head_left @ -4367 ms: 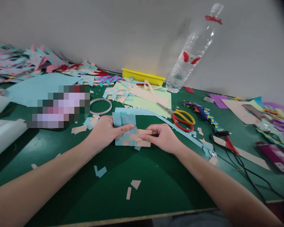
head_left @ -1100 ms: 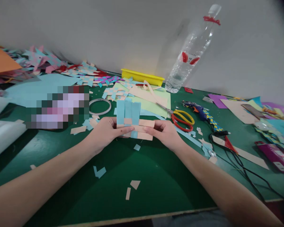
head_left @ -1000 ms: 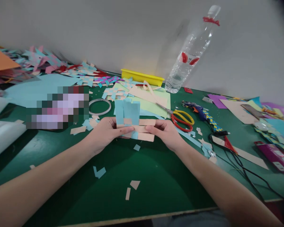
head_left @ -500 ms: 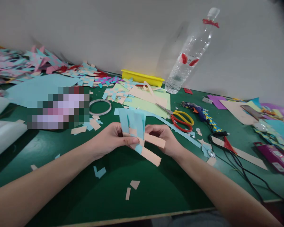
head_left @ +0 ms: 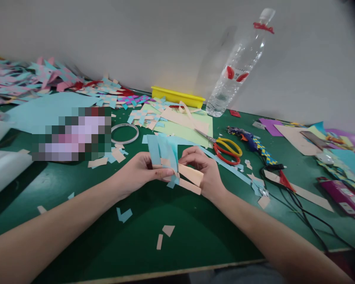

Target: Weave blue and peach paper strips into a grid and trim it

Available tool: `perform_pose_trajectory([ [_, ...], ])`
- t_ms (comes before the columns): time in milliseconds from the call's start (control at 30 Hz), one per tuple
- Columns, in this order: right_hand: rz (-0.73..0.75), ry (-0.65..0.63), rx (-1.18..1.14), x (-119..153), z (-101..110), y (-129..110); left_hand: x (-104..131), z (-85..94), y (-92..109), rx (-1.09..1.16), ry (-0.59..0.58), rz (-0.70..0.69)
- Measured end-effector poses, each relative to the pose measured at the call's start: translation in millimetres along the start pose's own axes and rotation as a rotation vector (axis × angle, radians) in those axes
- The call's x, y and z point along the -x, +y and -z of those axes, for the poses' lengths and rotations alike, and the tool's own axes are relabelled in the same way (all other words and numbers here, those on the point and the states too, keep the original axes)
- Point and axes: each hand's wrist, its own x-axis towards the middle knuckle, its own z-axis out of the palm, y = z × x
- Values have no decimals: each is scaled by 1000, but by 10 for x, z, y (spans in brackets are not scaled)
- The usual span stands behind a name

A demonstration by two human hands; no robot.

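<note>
A woven paper piece [head_left: 162, 150] of light-blue and peach strips was above the middle of the green table [head_left: 130, 248], its broad blue strips pointing up and two peach ends [head_left: 191, 173] jutting rightward. The left hand [head_left: 139, 170] pinched it, thumb across the front; the right hand [head_left: 207, 171] was half curled behind those ends, though whether it gripped anything could not be told. Beyond were one pair of scissors [head_left: 227, 151], one bottle [head_left: 236, 73] and one ring [head_left: 133, 139]; two peach scraps [head_left: 168, 230] lay near the front edge.
</note>
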Motion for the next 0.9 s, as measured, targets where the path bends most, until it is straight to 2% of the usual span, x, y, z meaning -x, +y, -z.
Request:
perform_pose_trajectory([
  [167, 36, -13, 45, -13, 3, 3, -2, -17, 19, -20, 15, 16],
  [400, -33, 30, 14, -32, 11, 17, -5, -20, 4, -45, 20, 19],
  [633, -12, -82, 60, -28, 50, -20, -3, -19, 16, -50, 78, 12],
  [767, -116, -143, 25, -48, 76, -40, 14, -37, 50, -78, 119, 10],
  [900, -259, -145, -113, -64, 101, -9, 12, -27, 57, -99, 234, 13],
])
